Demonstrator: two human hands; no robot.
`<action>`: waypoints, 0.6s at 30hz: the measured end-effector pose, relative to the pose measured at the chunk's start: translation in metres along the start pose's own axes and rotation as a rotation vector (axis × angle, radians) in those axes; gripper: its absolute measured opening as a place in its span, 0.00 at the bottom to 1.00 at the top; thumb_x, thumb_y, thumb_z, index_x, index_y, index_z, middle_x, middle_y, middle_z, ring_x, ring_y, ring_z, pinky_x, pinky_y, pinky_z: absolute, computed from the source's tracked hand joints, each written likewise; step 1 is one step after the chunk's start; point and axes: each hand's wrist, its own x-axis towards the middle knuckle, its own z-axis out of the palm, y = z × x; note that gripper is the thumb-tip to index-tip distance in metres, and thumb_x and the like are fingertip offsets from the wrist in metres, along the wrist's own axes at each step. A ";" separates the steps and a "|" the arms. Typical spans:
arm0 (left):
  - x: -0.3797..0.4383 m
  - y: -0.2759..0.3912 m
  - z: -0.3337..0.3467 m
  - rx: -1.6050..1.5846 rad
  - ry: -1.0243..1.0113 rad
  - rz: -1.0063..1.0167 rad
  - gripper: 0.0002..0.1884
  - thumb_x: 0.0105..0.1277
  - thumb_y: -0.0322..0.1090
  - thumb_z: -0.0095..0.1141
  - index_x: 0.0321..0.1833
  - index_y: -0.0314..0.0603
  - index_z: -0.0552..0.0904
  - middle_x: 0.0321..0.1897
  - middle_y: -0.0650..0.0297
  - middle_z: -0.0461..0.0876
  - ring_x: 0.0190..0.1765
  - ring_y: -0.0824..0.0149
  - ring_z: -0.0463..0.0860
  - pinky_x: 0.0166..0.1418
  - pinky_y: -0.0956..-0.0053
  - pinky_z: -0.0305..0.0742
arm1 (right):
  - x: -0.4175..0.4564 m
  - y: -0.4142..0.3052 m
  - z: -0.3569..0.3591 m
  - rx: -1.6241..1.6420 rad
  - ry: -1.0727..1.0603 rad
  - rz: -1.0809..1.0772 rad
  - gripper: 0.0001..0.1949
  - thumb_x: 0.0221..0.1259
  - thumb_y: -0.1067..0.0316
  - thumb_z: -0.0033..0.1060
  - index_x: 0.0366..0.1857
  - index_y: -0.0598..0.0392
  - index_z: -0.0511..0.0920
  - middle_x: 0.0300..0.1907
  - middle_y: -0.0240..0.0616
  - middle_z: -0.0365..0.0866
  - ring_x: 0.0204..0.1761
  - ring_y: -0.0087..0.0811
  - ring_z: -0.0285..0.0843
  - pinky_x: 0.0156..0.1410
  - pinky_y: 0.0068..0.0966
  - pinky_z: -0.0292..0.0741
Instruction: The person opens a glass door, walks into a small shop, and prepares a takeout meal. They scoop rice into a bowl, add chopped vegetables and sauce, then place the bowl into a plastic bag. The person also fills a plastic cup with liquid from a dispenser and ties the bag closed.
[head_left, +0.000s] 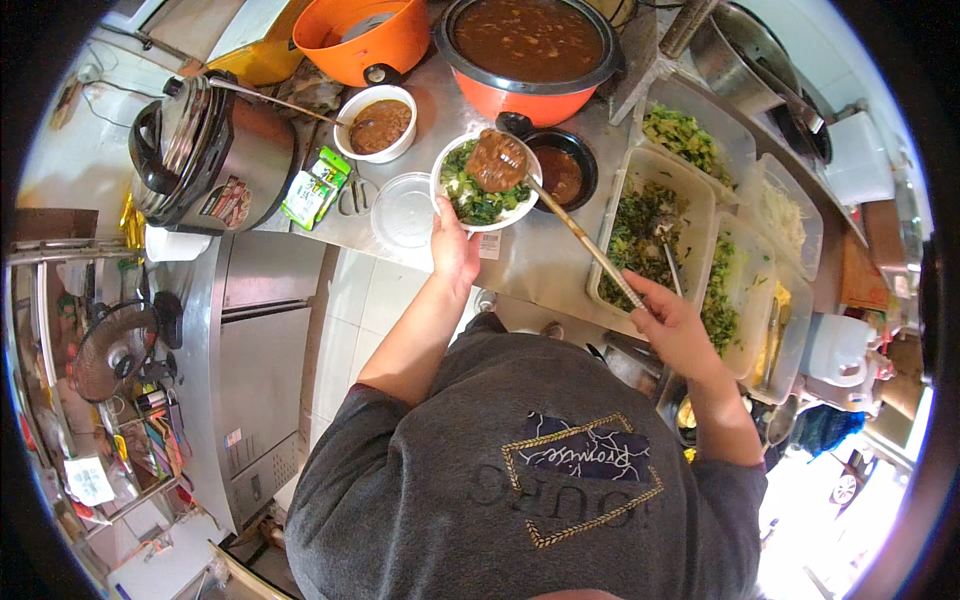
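My left hand grips the near side of a white bowl, tilted a little over the steel counter's edge. Chopped greens lie in it over something white. In my right hand is the long handle of a ladle. Its bowl, coated in brown sauce, hangs over the greens and hides part of them. Just behind the white bowl to the right sits a black bowl of brown sauce. A round clear plastic lid lies left of my left hand.
An orange pot full of brown stew stands behind, beside another orange pot. Plastic tubs of chopped vegetables line the right. Leftward are a white bowl of sauce with a spoon, green packets, scissors and an electric pressure cooker.
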 end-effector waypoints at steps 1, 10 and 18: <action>0.000 0.000 0.000 -0.006 -0.007 -0.006 0.29 0.74 0.56 0.39 0.67 0.42 0.62 0.63 0.58 0.70 0.64 0.61 0.70 0.64 0.61 0.70 | -0.002 0.003 0.006 -0.177 0.064 -0.090 0.25 0.62 0.72 0.54 0.65 0.46 0.69 0.33 0.37 0.80 0.30 0.28 0.76 0.37 0.23 0.73; -0.003 0.001 -0.012 -0.046 -0.030 -0.044 0.30 0.74 0.58 0.34 0.70 0.45 0.62 0.66 0.60 0.68 0.66 0.60 0.69 0.68 0.60 0.66 | -0.009 -0.008 0.011 -0.809 0.285 -0.407 0.24 0.55 0.70 0.61 0.59 0.42 0.76 0.28 0.38 0.75 0.28 0.41 0.76 0.33 0.34 0.74; -0.006 0.010 -0.012 -0.031 -0.055 -0.037 0.32 0.74 0.59 0.33 0.70 0.42 0.61 0.66 0.58 0.68 0.66 0.59 0.70 0.68 0.60 0.66 | -0.011 -0.006 0.007 -0.787 0.297 -0.495 0.21 0.59 0.71 0.59 0.58 0.45 0.76 0.27 0.34 0.74 0.25 0.35 0.74 0.31 0.33 0.73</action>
